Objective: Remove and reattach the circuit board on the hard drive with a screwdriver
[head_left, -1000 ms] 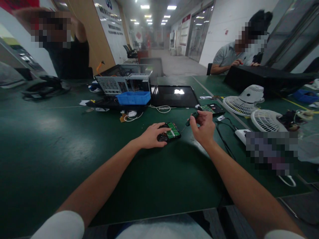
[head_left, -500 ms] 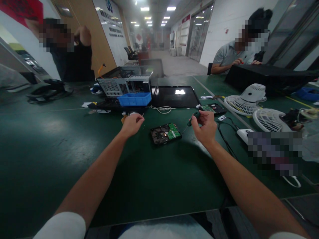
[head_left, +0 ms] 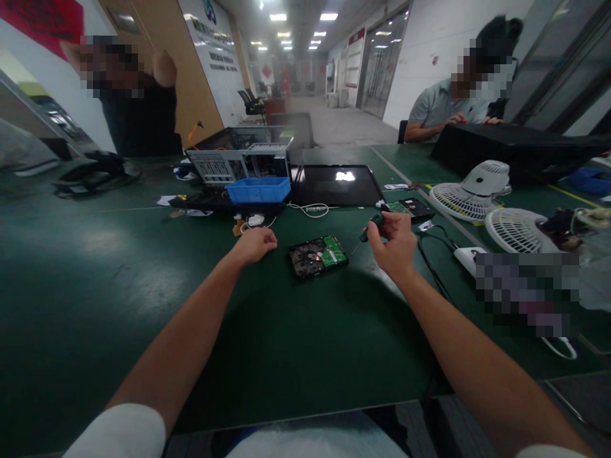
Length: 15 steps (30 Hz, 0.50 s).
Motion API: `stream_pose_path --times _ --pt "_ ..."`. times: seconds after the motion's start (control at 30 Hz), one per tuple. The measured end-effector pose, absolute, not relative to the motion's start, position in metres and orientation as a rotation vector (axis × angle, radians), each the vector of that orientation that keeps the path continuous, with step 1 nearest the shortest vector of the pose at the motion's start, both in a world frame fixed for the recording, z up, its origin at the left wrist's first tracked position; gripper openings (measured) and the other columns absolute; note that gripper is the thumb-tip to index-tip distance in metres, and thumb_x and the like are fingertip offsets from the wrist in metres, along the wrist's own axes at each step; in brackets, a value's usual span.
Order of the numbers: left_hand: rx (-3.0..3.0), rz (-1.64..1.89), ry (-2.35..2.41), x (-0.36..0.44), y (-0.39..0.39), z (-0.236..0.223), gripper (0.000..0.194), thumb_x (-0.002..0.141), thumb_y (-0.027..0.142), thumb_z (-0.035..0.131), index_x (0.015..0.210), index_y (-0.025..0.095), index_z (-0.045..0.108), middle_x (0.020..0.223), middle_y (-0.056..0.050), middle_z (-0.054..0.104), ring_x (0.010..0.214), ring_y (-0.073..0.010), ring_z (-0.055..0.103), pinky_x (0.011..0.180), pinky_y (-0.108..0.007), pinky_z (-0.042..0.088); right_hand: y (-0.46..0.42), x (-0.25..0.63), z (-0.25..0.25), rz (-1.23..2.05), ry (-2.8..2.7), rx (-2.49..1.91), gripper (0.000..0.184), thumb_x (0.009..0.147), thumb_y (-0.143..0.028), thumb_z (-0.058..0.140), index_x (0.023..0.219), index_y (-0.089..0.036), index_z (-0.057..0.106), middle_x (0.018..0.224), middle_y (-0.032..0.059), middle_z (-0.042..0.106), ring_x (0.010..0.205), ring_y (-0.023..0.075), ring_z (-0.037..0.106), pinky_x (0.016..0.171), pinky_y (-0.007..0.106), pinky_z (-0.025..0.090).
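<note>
A hard drive lies on the green table with its circuit board facing up. My right hand is closed around the dark green handle of a screwdriver, just right of the drive. Its thin shaft slants down to the left, with the tip close to the drive's right edge. To the left of the drive, my left hand is closed with thumb and fingers pinched together near the tabletop. Whatever is in that pinch is too small to make out.
A blue tray stands before an open computer case. Beside it lies a black panel. A second drive, white fan parts and cables are to the right. Two people are across the table.
My left hand has lowered slightly toward the table, left of the drive. The screwdriver has shifted a little, while my right hand and the drive stay nearly in place.
</note>
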<state>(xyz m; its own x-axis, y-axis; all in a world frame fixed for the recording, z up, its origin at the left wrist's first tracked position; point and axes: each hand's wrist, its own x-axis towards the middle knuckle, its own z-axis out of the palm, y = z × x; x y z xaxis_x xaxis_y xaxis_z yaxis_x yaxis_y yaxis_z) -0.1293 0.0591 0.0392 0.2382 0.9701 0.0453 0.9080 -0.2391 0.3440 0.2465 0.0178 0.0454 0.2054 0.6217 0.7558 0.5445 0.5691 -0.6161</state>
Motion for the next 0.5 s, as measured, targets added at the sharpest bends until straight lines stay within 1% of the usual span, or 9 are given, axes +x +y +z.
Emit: stream_pose_path --times 0.2,0.33,0.5 --pt "2.283 0.361 1.774 -0.125 0.057 0.037 0.012 0.087 0.030 0.065 0.092 0.023 0.074 0.093 -0.005 0.076 0.091 -0.0255 0.070 0.084 -0.035 0.051 0.019 0.248 0.045 0.068 -1.454 -1.082 0.039 0.090 -0.044 0.071 0.117 -0.023 0.053 0.089 0.0033 0.073 0.073 0.0209 0.075 0.069 0.038 0.062" --pt "2.283 0.396 1.779 -0.121 0.055 0.040 0.013 0.089 0.029 0.063 0.093 0.021 0.072 0.095 -0.007 0.075 0.092 -0.0266 0.069 0.085 -0.037 0.051 0.017 0.248 0.047 0.075 -1.452 -1.084 0.038 0.090 -0.044 0.071 0.116 -0.023 0.053 0.088 0.0033 0.073 0.073 0.0209 0.074 0.068 0.038 0.062" --pt "2.312 0.490 1.678 -0.099 0.048 0.055 0.016 0.095 0.031 0.059 0.098 0.020 0.071 0.099 -0.006 0.073 0.093 -0.0243 0.067 0.085 -0.036 0.051 0.018 0.248 0.047 0.057 -1.447 -1.093 0.038 0.090 -0.045 0.071 0.116 -0.023 0.053 0.087 0.0029 0.073 0.071 0.0206 0.074 0.067 0.037 0.062"
